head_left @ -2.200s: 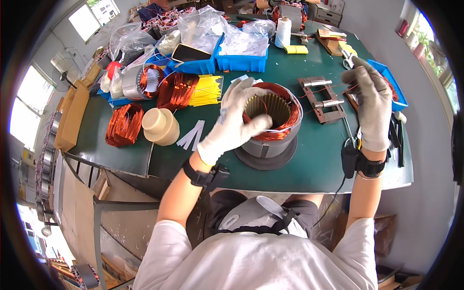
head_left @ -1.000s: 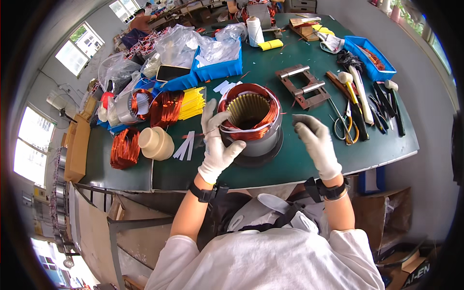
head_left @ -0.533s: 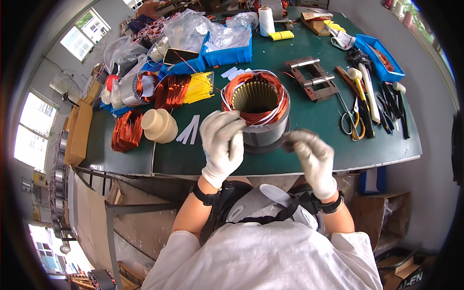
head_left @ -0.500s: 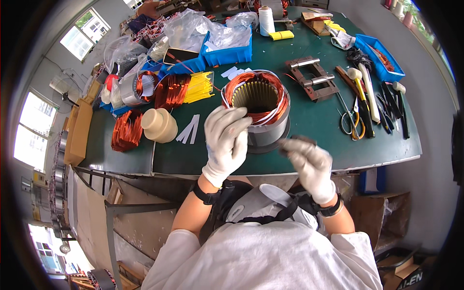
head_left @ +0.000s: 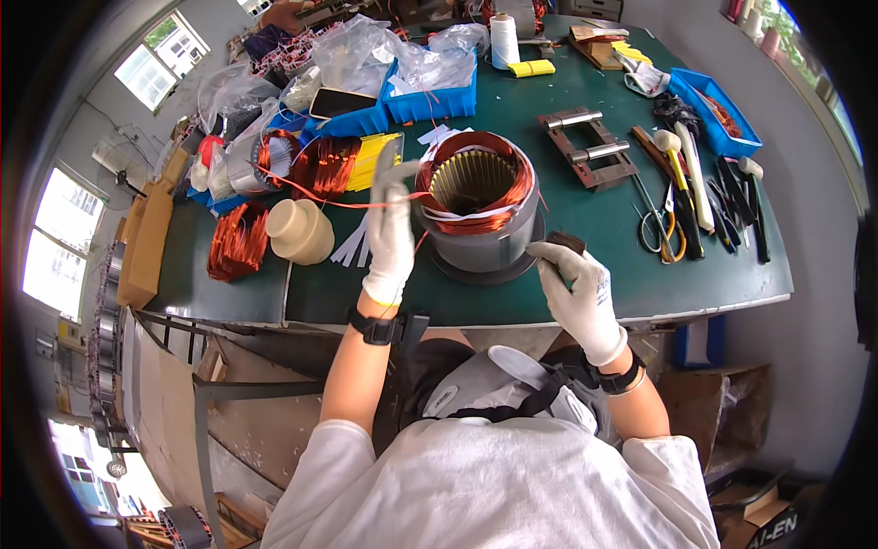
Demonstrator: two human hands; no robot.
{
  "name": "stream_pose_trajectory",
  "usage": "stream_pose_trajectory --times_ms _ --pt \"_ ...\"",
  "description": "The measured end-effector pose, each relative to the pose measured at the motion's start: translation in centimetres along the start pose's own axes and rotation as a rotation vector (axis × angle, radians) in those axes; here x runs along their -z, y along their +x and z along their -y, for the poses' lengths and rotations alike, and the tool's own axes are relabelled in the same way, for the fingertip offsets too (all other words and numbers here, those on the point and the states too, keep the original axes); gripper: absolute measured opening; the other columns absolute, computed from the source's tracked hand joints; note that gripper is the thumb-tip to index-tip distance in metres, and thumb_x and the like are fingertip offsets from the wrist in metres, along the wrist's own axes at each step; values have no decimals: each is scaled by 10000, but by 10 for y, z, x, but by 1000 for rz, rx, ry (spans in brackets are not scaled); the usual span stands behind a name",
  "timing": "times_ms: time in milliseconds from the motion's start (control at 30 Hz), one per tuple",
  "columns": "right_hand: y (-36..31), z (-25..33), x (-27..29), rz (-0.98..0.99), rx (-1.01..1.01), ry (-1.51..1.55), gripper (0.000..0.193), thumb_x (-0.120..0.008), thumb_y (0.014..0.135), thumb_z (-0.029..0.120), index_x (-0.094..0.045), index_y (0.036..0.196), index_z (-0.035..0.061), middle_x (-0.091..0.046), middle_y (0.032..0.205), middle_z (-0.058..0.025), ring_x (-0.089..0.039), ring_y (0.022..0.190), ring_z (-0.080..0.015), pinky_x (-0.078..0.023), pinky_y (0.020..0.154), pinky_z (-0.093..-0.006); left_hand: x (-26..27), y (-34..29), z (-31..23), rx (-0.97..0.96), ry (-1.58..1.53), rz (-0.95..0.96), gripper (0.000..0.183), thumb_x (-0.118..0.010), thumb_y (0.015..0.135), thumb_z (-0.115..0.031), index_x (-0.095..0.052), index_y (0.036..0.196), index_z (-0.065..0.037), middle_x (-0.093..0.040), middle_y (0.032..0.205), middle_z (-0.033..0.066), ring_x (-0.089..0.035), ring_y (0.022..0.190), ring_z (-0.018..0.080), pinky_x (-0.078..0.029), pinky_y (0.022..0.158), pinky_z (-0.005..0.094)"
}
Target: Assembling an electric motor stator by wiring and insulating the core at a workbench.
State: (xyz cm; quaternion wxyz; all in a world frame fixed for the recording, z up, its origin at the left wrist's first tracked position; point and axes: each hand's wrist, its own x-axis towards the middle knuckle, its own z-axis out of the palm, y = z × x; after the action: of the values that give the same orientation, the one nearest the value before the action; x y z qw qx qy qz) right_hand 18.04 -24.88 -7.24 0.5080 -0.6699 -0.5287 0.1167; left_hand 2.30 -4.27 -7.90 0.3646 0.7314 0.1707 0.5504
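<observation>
In front of me stands a grey motor stator (head_left: 485,242), upright on a dark round base, with copper-red windings (head_left: 501,222) and white lacing around its top rim. At its left side is my gloved left hand (head_left: 391,233), open, edge-on, with slightly blurred fingers stretched away from me. Across those fingers runs a red wire lead (head_left: 343,204) reaching left from the windings; the hand does not visibly grip it. Low on the stator's right, my gloved right hand (head_left: 578,297) pinches a small dark brown block (head_left: 565,242), partly hidden by the fingers.
Left of the stator are a cream stepped cylinder (head_left: 300,232), copper coils (head_left: 238,242), white strips and yellow strips (head_left: 373,163). Blue bins (head_left: 430,102) with plastic bags stand behind. To the right lie a metal frame (head_left: 590,151), scissors (head_left: 660,233), a mallet (head_left: 672,151) and pliers (head_left: 722,220).
My left hand has moved left from the stator's front and straightened its fingers. The stator appears turned, with a red lead now stretching left. My right hand has shifted slightly, still holding the block.
</observation>
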Motion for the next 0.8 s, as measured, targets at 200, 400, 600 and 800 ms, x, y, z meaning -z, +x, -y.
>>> stream_pose_trajectory --times_ms 200,400,600,800 --pt "14 -2 -23 -214 112 -80 338 -679 796 42 -646 1132 15 -664 889 -154 -625 840 -361 -478 819 -406 10 -56 2 370 -181 -51 541 -515 874 -47 -410 1398 42 -517 1353 135 -491 1252 215 -350 1086 341" --pt "43 15 -40 -174 479 -141 264 -764 669 101 -717 923 153 -653 868 -49 -612 820 -264 -433 821 -402 -21 -65 -18 220 -260 13 854 -652 855 -120 -127 1511 36 -309 1484 204 -363 1347 280 -261 1145 400" --pt "9 5 -34 76 681 -29 232 -694 692 37 -666 922 49 -672 924 -137 -656 820 -318 -542 675 -399 -6 -52 -3 212 -72 188 1009 -723 828 -354 -98 1530 11 -210 1541 196 -239 1422 300 -193 1172 399" --pt "-39 32 -12 328 628 -24 218 -724 704 63 -689 920 71 -656 922 -110 -664 803 -290 -554 646 -378 3 -49 -10 279 -269 175 914 -657 841 -170 -89 1543 -27 -246 1529 114 -305 1383 228 -247 1145 358"
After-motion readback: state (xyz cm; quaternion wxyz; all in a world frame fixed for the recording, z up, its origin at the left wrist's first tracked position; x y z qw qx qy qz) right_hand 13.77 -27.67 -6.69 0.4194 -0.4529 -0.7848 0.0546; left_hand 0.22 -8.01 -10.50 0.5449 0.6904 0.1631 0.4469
